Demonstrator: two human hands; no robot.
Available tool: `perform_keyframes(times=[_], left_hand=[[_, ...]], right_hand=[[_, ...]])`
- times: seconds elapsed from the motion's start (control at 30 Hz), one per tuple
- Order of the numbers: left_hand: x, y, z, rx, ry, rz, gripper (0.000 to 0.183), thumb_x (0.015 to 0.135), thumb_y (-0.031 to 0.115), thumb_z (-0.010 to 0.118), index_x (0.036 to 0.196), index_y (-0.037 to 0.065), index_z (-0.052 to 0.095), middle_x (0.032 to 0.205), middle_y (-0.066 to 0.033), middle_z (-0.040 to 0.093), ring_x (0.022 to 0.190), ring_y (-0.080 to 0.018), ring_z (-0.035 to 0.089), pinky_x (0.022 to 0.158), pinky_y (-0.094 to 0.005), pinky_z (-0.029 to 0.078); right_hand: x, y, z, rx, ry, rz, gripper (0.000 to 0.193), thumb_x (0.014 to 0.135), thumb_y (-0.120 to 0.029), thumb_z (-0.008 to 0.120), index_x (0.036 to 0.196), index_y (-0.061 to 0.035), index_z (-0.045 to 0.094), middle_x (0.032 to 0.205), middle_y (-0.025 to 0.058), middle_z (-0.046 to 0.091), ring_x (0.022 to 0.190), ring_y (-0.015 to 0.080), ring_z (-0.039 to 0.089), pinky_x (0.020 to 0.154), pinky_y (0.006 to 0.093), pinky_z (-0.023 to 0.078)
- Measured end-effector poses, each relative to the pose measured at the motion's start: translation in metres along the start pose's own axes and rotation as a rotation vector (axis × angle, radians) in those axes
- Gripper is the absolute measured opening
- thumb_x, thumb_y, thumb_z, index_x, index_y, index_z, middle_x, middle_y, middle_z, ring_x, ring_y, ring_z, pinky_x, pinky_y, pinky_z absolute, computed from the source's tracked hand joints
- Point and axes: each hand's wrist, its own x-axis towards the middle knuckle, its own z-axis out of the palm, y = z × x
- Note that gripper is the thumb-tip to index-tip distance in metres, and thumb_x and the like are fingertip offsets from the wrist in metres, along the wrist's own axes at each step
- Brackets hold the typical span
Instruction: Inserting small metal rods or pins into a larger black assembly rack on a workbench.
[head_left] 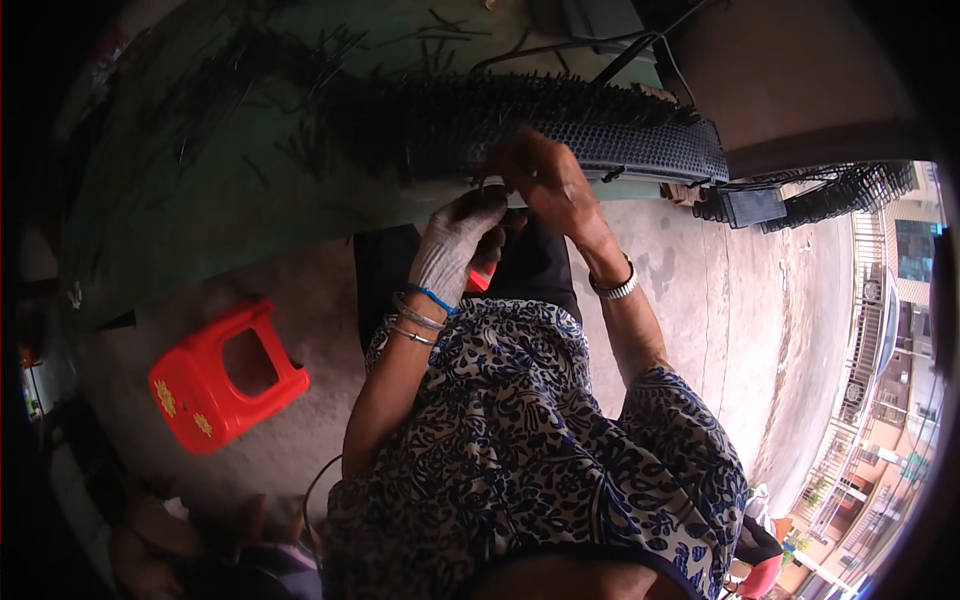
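Observation:
My left hand (463, 233), in a pale knitted glove, is curled near the table's front edge. Its fingers are closed, and what they hold is too dark to make out. A small red piece (482, 277) shows just below it; I cannot tell whether the hand touches it. My bare right hand (556, 190) is raised beside the glove, its fingers bent toward a long black perforated strip (640, 148) and smeared by motion. Rows of thin black prongs stand along the strip's far side. Whether the right fingers touch the strip is not visible.
Loose thin black sticks (290, 65) lie scattered across the green table (190, 215). A red plastic stool (215, 375) is on the floor at left. Another black pronged piece (840, 200) sits at right. Part of another person (150, 545) appears at lower left.

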Motion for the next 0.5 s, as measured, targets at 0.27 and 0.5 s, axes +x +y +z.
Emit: perform_keyframes(times=[0.27, 0.5], left_hand=[[-0.006, -0.007, -0.019, -0.096, 0.037, 0.04, 0.026, 0.092, 0.021, 0.064, 0.108, 0.001, 0.063, 0.089, -0.0116, 0.07, 0.067, -0.0164, 0.067, 0.053, -0.026, 0.053], [-0.007, -0.017, -0.061, -0.141, 0.113, -0.013, 0.025, 0.097, 0.019, 0.058, 0.112, 0.0, 0.063, 0.096, -0.0143, 0.07, 0.075, -0.018, 0.067, 0.063, -0.0298, 0.055]], right_hand=[[0.035, 0.028, 0.01, -0.4, 0.613, -0.345, 0.008, 0.09, 0.002, 0.06, 0.094, -0.0029, 0.056, 0.072, 0.0057, 0.061, 0.058, 0.0114, 0.056, 0.054, 0.0252, 0.045], [0.032, 0.04, 0.016, -0.576, 0.509, -0.273, 0.006, 0.089, -0.004, 0.061, 0.095, -0.0058, 0.059, 0.078, 0.0109, 0.057, 0.062, 0.0219, 0.057, 0.053, 0.0315, 0.045]])
